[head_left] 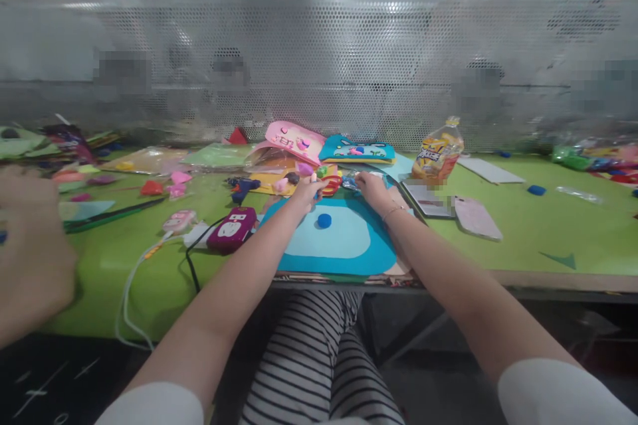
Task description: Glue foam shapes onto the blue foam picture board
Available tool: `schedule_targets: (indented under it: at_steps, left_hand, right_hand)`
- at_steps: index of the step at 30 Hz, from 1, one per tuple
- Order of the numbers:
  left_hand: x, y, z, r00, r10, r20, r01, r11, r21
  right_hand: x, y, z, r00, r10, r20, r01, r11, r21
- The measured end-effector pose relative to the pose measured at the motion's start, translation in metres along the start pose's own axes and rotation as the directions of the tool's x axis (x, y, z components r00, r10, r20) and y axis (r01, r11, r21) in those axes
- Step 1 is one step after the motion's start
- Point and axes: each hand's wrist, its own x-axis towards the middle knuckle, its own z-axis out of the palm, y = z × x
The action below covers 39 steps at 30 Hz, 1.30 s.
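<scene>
A turquoise rounded sheet (pixel 381 255) with a light blue panel (pixel 309 246) lies in front of me. A small dark blue round piece (pixel 324 220) sits on the panel. Over the sheet's far edge, my left hand (pixel 306 192) has its fingers closed around something too small to make out, beside red and yellow craft pieces (pixel 331 184). Further right, the bent fingers of my right hand (pixel 373 187) are closed at the edge of a clear plastic packet (pixel 350 180) with blue bits in it. Both fingertips are partly hidden.
A pink pouch (pixel 294 141) and a teal pouch (pixel 359 149) lie behind my hands. To the left are a glue gun (pixel 242 189), a maroon power bank (pixel 232 230) and cables. Rightward stand a bottle (pixel 438 153) and a phone (pixel 477 218). Another person's hand (pixel 32 252) is far left.
</scene>
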Motion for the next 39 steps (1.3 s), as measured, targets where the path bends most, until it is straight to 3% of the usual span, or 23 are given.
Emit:
schedule_targets:
  at_steps: [3, 9, 14, 18, 23, 26, 29, 32, 35, 39]
  left_hand:
    - [0.002, -0.001, -0.001, 1.0, 0.008, 0.005, -0.008, 1.0, 0.02]
    - [0.002, -0.001, -0.001, 1.0, 0.014, 0.024, -0.015, 0.999, 0.035]
    - [-0.001, -0.001, 0.002, 0.999, 0.011, 0.041, -0.011, 1.0, 0.004]
    - [-0.002, -0.001, 0.004, 0.996, 0.006, 0.088, -0.004, 1.0, -0.023]
    - [-0.002, -0.003, 0.004, 0.998, 0.046, 0.035, -0.048, 0.998, 0.045]
    - [-0.002, -0.003, 0.003, 0.992, 0.128, 0.001, -0.127, 0.984, 0.128]
    - [-0.004, -0.002, 0.003, 0.981, 0.192, 0.015, -0.191, 0.966, 0.173]
    - [-0.006, 0.0, 0.006, 0.972, 0.222, 0.079, -0.234, 0.95, 0.205]
    - [-0.007, 0.001, 0.008, 0.967, 0.224, 0.123, -0.246, 0.947, 0.207]
    - [-0.002, -0.003, 0.008, 0.959, 0.234, 0.162, -0.26, 0.952, 0.163]
  right_hand:
    - [-0.002, -0.004, -0.003, 0.998, -0.06, -0.022, 0.059, 0.997, -0.041]
    - [-0.009, -0.017, -0.002, 0.99, -0.125, 0.071, 0.14, 0.95, -0.279]
    - [-0.008, -0.018, 0.003, 0.986, -0.066, 0.155, 0.126, 0.898, -0.422]
    - [-0.003, -0.015, 0.001, 0.984, -0.033, 0.173, 0.105, 0.897, -0.428]
    - [-0.001, -0.018, -0.007, 0.999, 0.034, -0.002, -0.034, 0.978, -0.207]
    - [-0.004, -0.025, -0.011, 0.988, 0.141, -0.06, -0.138, 0.99, 0.042]
    - [-0.009, -0.035, -0.012, 0.968, 0.249, 0.003, -0.232, 0.898, 0.373]
    - [-0.013, -0.045, -0.008, 0.971, 0.225, 0.084, -0.23, 0.77, 0.595]
    - [-0.014, -0.052, -0.003, 0.981, 0.149, 0.122, -0.191, 0.699, 0.689]
    - [-0.015, -0.054, -0.001, 0.985, 0.118, 0.127, -0.173, 0.706, 0.687]
